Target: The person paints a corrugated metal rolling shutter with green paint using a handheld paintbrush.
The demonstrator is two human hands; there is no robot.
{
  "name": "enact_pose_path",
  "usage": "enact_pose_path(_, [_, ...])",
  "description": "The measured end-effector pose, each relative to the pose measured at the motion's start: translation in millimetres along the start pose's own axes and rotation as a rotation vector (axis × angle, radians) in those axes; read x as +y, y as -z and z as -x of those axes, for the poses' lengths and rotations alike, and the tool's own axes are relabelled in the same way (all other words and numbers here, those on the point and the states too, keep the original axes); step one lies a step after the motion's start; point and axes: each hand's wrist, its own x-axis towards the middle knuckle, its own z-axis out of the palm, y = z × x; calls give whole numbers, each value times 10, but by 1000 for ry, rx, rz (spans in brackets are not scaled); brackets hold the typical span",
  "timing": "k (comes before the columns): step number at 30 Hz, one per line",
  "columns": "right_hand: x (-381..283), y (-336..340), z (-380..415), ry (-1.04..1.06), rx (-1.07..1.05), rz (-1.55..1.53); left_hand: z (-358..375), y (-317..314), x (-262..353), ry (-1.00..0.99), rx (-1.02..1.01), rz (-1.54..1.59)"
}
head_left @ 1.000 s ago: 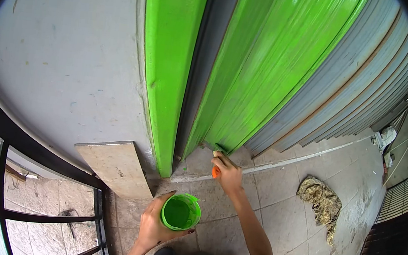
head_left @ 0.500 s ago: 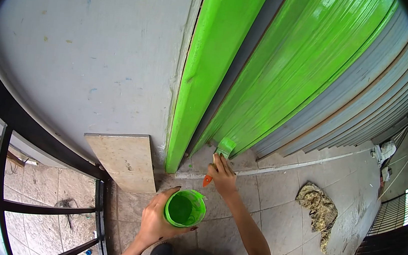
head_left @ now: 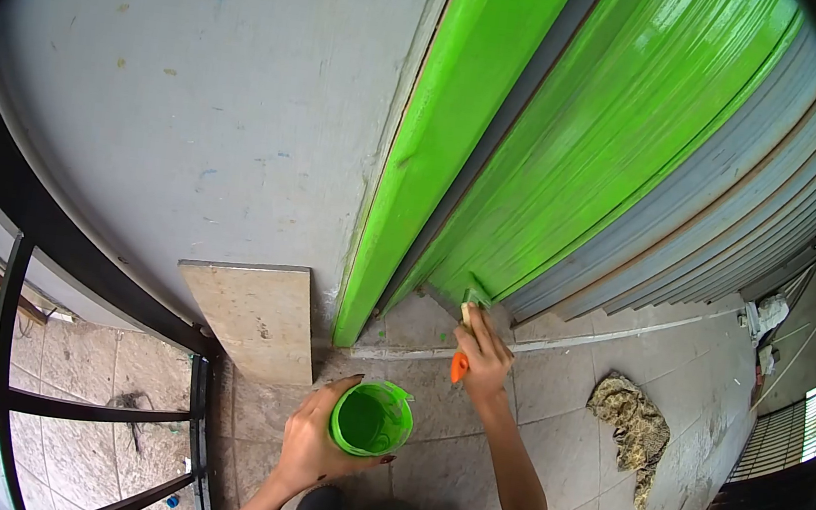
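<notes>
My left hand [head_left: 312, 438] is wrapped round a container of green paint [head_left: 371, 418], held upright above the floor with its opening facing me. Green paint coats its rim and inner wall. In my right hand [head_left: 483, 356] is a paintbrush [head_left: 461, 367] with an orange-tipped handle. Its bristles, wet with green, meet the bottom edge of a metal shutter panel [head_left: 578, 174]. That panel is bright green with streaky strokes. Left of it, past a dark gap, stands a green post [head_left: 438, 168].
Unpainted grey slats [head_left: 693, 227] continue to the right. A tile slab [head_left: 254, 323] leans against the grey wall [head_left: 213, 112]. A crumpled rag [head_left: 633, 422] lies on the tiled floor [head_left: 554, 473]. A black metal frame [head_left: 98, 413] stands at left.
My right hand has moved the brush to the right along the panel's bottom edge, and the brush has turned. The left hand keeps the paint container nearly still. The view has shifted slightly.
</notes>
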Motion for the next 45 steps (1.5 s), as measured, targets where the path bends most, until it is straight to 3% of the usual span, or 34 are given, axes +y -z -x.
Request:
enact_pose_path(3, [-91,29,223,-36,-51,38,-3,5,-5,24,6,-5])
enact_pose_path(10, [-79,-302,950,-109,-429,-113,-10,30,-16,36,1,-13])
enact_pose_path(16, [104,-268,672,-140,-311,-65,-31,10,4,33,-3,-20])
enact_pose_path(19, [-32,-194,601,-56,-130,-30,-32,25,1,27,3,-26])
enact_pose_path(22, [-126,-221,715,-47,-322,-93,-39,3,11,11,-2,-24])
enact_pose_path(25, [54,-337,735,-127,-318,-68,-19,6,0,20,-9,-20])
enact_pose_path(28, [36,-283,698,-107,-149,-35,5,18,-22,23,-7,-16])
enact_pose_path(31, [-87,-284,709,-83,-300,-95,-23,-8,-15,21,6,-25])
enact_pose_path(34, [87,-383,707,-155,-297,-81,-44,10,-6,19,0,-11])
enact_pose_path(37, [-19,-362,741,-87,-117,-64,-27,38,-7,33,10,-15])
enact_pose_path(40, [-36,-356,843,-170,-399,-138,-27,6,-4,85,-22,-8])
enact_pose_path(45, [9,-337,728,-181,-188,-85,-21,39,4,33,0,-24])
